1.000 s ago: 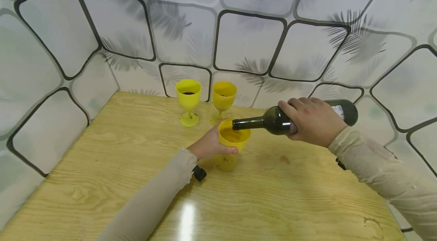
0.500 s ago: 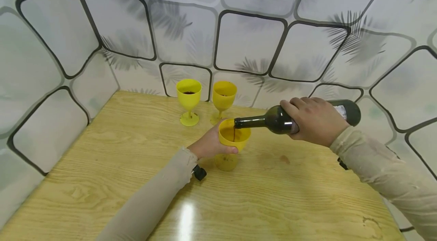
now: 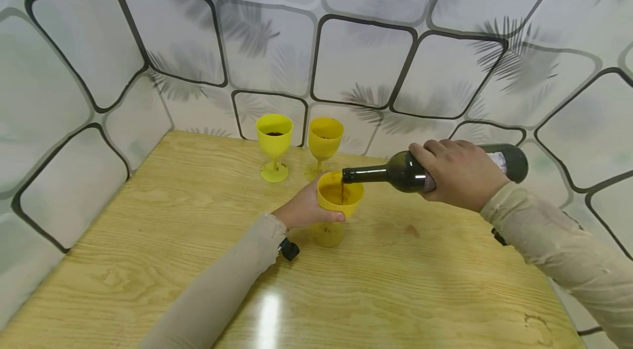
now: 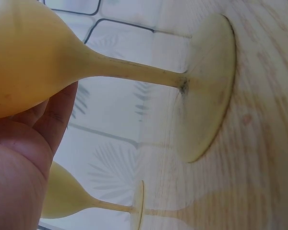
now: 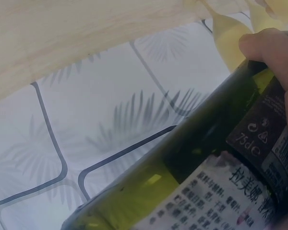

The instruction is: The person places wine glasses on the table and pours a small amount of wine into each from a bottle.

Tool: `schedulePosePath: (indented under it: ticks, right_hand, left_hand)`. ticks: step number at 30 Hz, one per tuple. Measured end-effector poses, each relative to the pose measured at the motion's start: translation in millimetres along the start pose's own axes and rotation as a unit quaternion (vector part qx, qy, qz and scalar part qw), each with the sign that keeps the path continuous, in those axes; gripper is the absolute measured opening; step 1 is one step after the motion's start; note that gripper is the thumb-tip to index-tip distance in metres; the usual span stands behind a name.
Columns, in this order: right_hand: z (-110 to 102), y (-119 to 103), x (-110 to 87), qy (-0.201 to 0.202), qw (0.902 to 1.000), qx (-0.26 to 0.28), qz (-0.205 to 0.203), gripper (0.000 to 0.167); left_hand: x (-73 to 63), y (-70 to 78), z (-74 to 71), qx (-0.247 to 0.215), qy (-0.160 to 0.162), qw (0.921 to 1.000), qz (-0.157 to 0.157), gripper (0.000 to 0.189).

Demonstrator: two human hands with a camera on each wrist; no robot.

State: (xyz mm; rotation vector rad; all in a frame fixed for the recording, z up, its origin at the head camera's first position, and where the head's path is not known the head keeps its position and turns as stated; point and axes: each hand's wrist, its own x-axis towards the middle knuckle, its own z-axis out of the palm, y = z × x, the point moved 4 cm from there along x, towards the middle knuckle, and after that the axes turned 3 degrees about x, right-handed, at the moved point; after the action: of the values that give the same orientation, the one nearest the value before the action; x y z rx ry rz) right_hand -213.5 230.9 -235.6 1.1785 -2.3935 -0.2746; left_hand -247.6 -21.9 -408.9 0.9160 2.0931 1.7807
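My left hand [image 3: 311, 209] grips the bowl of a yellow goblet [image 3: 350, 208] from its left side, thumb across the front. In the left wrist view the goblet's stem and round foot [image 4: 209, 91] show, the foot close over the wood. My right hand [image 3: 460, 173] grips a dark green wine bottle [image 3: 405, 172] around its body, tilted with its neck pointing left. The bottle's mouth is over the goblet's rim, and a thin dark stream runs from it into the bowl. A torn white label [image 5: 206, 191] shows on the bottle in the right wrist view.
Two more goblets stand upright at the back near the wall: a lemon-yellow goblet [image 3: 274, 140] with dark liquid inside, and a deeper yellow goblet [image 3: 325, 140] to its right. The wooden table [image 3: 188, 217] meets patterned walls [image 3: 366, 63] behind and at left.
My right hand and the bottle have shifted slightly right, the mouth moving from well inside the goblet toward its middle. The stream has become visible. My left hand stays put.
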Motion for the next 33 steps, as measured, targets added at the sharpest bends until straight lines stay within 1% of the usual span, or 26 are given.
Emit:
schedulePosePath:
  ticks: [9, 16, 20, 26, 33]
  right_hand:
    - [-2, 0, -0.8, 0.001, 1.0000, -0.002, 0.002, 0.072]
    - [-4, 0, 1.4, 0.002, 0.9999, -0.012, -0.002, 0.069]
    - [-5, 0, 2.0, 0.003, 0.9999, -0.015, -0.004, 0.067]
    - [-8, 1, 2.1, 0.007, 0.9999, -0.015, -0.005, 0.068]
    - [-10, 3, 2.3, -0.003, 0.9999, -0.016, 0.001, 0.070]
  left_hand:
    - [0.1, 1.0, 0.0, 0.006, -0.003, 1.0000, -0.001, 0.079]
    - [-1.7, 1.3, -0.4, 0.006, 0.002, 0.9998, -0.018, 0.081]
    - [-1.7, 0.9, -0.1, 0.003, 0.003, 0.9998, -0.020, 0.081]
    - [-1.1, 1.0, 0.3, -0.005, 0.003, 0.9999, -0.015, 0.078]
    - [-0.7, 0.7, -0.1, -0.010, -0.002, 0.9999, 0.002, 0.078]
